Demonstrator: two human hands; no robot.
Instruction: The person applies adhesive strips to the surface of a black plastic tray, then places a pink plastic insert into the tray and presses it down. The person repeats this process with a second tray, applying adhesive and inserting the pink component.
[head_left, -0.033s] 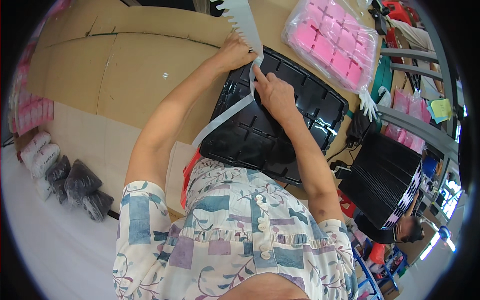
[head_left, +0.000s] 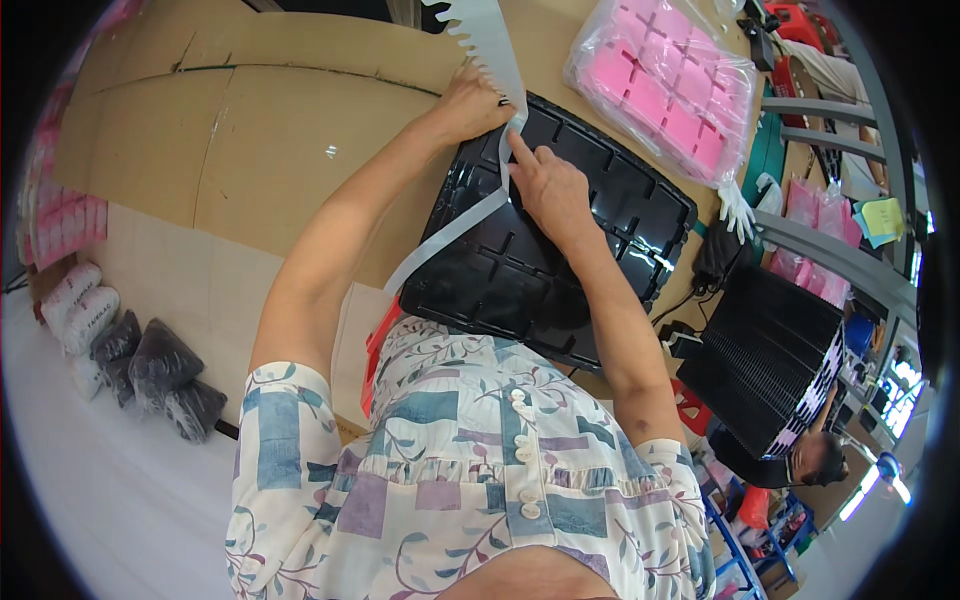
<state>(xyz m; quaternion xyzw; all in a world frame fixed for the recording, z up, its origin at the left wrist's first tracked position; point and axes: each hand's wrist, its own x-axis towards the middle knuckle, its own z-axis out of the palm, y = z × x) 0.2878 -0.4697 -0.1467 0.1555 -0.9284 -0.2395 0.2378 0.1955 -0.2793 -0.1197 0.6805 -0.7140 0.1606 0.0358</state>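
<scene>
A glossy black plastic tray (head_left: 560, 285) with moulded ridges lies tilted in front of my body. Across its left part runs a long pale grey strip (head_left: 450, 232). It widens at the far end into a band with a jagged, tooth-like left edge. My left hand (head_left: 474, 106) is closed at the tray's far left corner, gripping the strip where it bends; its fingertips are partly hidden. Close by, my right hand (head_left: 550, 192) is over the tray, index finger stretched to the strip and thumb apart from it. The other fingers are loosely curled.
Pink moulded pieces in a clear bag (head_left: 660, 85) lie at the far right. A white glove (head_left: 736, 210) hangs near a grey metal rail (head_left: 825, 250). Stacked black trays (head_left: 765, 350) stand to the right, another person (head_left: 815, 455) beyond. Dark bags (head_left: 165, 365) are at left.
</scene>
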